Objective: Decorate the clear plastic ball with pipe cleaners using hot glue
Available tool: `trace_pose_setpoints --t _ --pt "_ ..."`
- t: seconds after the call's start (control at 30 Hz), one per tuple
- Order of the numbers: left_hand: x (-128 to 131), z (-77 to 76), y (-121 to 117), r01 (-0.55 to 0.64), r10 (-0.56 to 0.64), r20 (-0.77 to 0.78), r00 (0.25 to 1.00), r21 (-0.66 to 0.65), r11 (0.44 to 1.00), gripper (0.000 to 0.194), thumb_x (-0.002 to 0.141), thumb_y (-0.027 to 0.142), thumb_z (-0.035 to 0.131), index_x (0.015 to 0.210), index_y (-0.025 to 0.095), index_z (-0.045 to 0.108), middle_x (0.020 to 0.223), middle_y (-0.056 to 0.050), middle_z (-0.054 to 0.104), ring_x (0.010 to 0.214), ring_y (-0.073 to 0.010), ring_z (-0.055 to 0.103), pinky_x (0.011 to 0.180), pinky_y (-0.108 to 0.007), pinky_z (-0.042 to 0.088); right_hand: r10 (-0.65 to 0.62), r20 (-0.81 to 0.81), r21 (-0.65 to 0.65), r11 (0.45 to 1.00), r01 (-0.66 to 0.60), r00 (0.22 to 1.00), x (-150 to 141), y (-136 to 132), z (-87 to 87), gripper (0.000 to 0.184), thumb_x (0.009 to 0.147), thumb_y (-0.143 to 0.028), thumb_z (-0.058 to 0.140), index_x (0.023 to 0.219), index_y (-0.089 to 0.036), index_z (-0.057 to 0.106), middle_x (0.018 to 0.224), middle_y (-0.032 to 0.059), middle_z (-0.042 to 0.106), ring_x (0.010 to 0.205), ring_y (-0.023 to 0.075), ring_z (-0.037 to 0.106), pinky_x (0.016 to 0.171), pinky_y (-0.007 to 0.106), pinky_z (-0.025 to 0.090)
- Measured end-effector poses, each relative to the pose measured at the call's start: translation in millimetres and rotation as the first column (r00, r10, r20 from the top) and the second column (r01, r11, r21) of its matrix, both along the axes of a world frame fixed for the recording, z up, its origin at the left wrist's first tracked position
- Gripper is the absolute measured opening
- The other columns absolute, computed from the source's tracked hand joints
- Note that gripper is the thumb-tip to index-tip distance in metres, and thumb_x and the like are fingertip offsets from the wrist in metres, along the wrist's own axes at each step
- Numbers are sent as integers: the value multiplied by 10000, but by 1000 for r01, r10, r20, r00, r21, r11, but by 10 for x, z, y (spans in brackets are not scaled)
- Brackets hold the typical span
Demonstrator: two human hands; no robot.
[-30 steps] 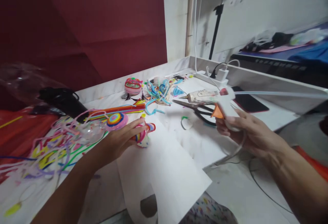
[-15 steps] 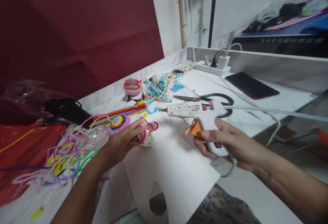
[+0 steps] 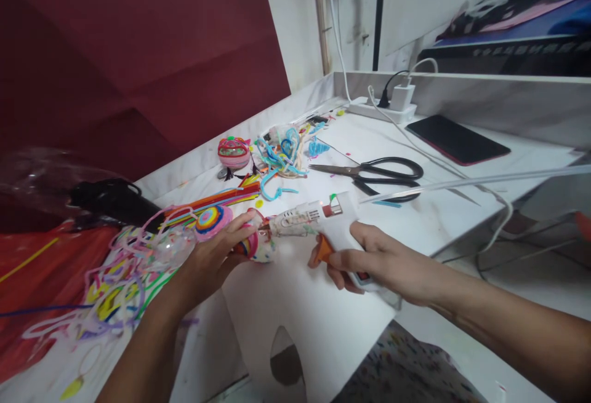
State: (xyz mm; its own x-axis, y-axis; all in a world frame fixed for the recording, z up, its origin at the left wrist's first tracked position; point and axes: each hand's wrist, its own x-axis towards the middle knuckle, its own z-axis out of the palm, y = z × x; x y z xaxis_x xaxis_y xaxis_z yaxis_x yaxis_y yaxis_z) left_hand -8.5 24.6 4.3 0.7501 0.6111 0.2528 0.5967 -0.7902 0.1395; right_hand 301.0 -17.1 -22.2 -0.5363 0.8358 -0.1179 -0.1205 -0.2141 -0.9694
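Observation:
My left hand (image 3: 213, 258) is closed around a small colourful pipe-cleaner craft ball (image 3: 258, 248) resting on a white paper sheet (image 3: 300, 304). My right hand (image 3: 383, 261) grips a white hot glue gun (image 3: 318, 221) with an orange trigger and a long glue stick (image 3: 471, 181) sticking out behind. The gun's nozzle touches the craft ball, just right of my left fingers. A rainbow spiral disc (image 3: 210, 218) lies just above my left hand.
Loose pipe cleaners (image 3: 124, 274) are piled at the left, with a straight bundle (image 3: 217, 197) and a tangle (image 3: 284, 157) behind. Black scissors (image 3: 373, 172), a phone (image 3: 457, 138) and a power strip (image 3: 383, 107) lie at the back right. A power cord hangs over the table edge.
My right hand has brought the glue gun left and down until its nozzle meets the craft ball. My left hand has stayed on the ball.

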Motion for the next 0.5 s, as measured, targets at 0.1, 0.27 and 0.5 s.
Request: trace_pose_setpoints --t 0.1,0.27,0.5 --pt "-2 -4 -2 -7 7 4 1000 -5 1000 541 945 166 481 1439 322 325 1506 -104 437 1055 -182 681 841 -310 588 14 -4 6 1000 -14 1000 -6 7 -2 146 784 -149 530 852 -125 657 637 2 599 532 99 501 497 225 355" --pt "-11 -5 -1 -29 29 -6 1000 -27 999 540 949 188 480 1443 336 321 1515 -91 426 1014 -180 695 843 -318 587 20 21 17 1000 -21 1000 -36 28 -1 170 815 -200 542 894 -118 669 686 17 615 571 107 521 506 223 368" --pt "4 1 -6 -18 17 -6 1000 -41 999 563 944 154 481 1450 325 305 1520 -102 414 1164 -212 628 901 -346 576 32 49 42 999 -35 998 -41 21 22 159 841 -239 542 859 -119 645 678 16 600 586 110 515 516 224 366"
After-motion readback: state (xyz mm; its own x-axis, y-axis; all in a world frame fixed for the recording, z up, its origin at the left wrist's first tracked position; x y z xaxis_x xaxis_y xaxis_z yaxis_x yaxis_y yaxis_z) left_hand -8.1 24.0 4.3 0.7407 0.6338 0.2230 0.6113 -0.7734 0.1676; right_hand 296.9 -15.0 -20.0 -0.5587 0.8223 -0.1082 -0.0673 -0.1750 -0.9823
